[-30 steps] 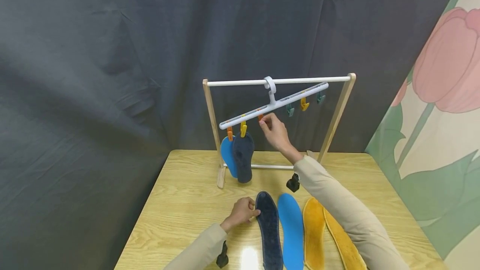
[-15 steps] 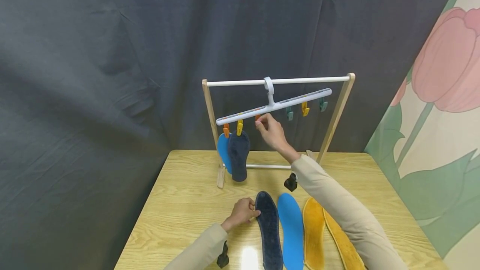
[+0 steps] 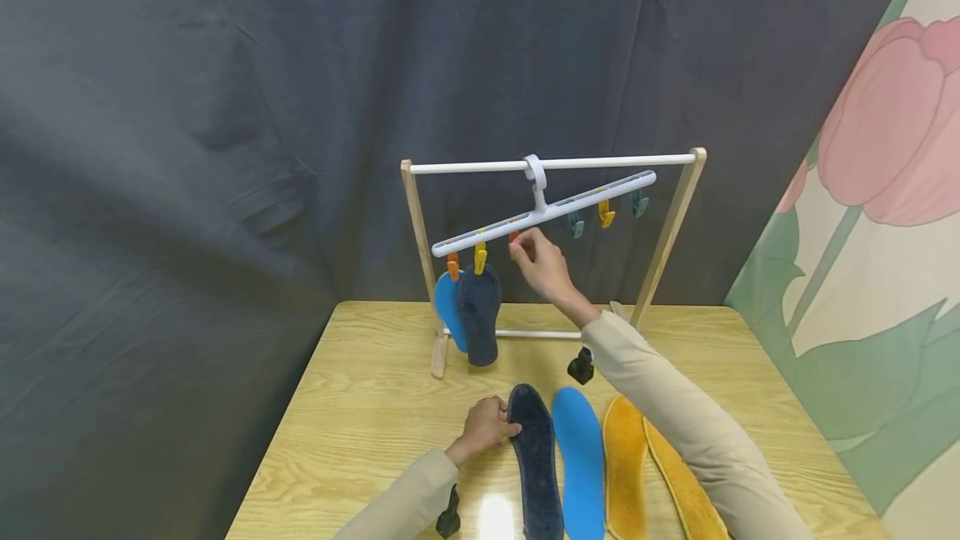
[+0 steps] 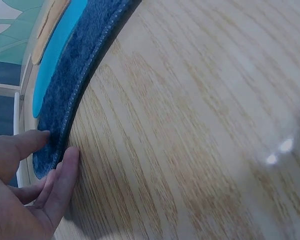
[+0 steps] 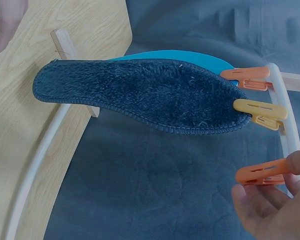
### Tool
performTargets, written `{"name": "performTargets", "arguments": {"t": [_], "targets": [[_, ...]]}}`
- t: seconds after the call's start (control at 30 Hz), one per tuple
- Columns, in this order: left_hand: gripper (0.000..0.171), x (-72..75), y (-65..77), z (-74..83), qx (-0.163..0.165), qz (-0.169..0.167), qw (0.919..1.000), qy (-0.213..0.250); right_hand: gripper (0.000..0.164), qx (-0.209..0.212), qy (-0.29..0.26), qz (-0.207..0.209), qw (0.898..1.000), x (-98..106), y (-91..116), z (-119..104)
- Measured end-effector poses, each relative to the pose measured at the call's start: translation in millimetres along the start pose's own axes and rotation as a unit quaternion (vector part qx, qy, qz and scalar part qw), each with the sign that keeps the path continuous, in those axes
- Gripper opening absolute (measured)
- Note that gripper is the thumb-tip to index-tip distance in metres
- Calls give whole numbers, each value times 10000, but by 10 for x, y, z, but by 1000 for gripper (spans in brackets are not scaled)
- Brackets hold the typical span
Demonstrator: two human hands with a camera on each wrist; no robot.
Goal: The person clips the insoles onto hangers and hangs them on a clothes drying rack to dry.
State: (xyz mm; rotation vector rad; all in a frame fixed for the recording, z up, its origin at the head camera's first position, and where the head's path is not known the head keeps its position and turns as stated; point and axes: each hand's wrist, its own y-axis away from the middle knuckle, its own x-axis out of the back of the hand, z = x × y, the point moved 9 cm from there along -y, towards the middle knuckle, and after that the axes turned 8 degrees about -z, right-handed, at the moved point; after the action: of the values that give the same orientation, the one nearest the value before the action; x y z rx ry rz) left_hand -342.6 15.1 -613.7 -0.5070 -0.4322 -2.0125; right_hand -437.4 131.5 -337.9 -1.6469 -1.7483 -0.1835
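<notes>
In the head view, my left hand point(image 3: 483, 427) is at the upper end of a dark blue fuzzy insole point(image 3: 536, 465) lying on the table. Its thumb presses the top of the insole and its fingers curl at the edge, as the left wrist view shows. My right hand point(image 3: 542, 263) is raised to the white clip hanger point(image 3: 491, 232) and pinches an orange clothespin point(image 5: 260, 172) between thumb and fingers. To the left, a second dark insole point(image 5: 140, 92) hangs from a yellow clothespin point(image 5: 260, 110). Behind it a blue insole point(image 5: 190, 56) hangs from another orange clothespin point(image 5: 247, 75).
The hanger hooks over the white rod of a wooden rack point(image 3: 675, 232), tilted with its left end lower. Green and yellow clothespins point(image 3: 606, 213) hang at its right. A blue insole point(image 3: 581, 457) and two mustard insoles point(image 3: 625, 457) lie right of the dark one.
The hanger has swayed slightly, its left end shifting left with the hanging insoles. My right hand has moved a little left with the orange clothespin; my left hand stays at the insole.
</notes>
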Motion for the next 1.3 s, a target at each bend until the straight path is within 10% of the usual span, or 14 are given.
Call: {"name": "performTargets", "arguments": {"t": [0.43, 1.3], "targets": [[43, 40, 14, 31, 39, 440, 9967, -679, 16, 178, -190, -78, 9996, -8, 10, -23], [22, 104, -30, -32, 321, 462, 9977, 391, 38, 54, 63, 41, 10000, 7, 4, 22]]}}
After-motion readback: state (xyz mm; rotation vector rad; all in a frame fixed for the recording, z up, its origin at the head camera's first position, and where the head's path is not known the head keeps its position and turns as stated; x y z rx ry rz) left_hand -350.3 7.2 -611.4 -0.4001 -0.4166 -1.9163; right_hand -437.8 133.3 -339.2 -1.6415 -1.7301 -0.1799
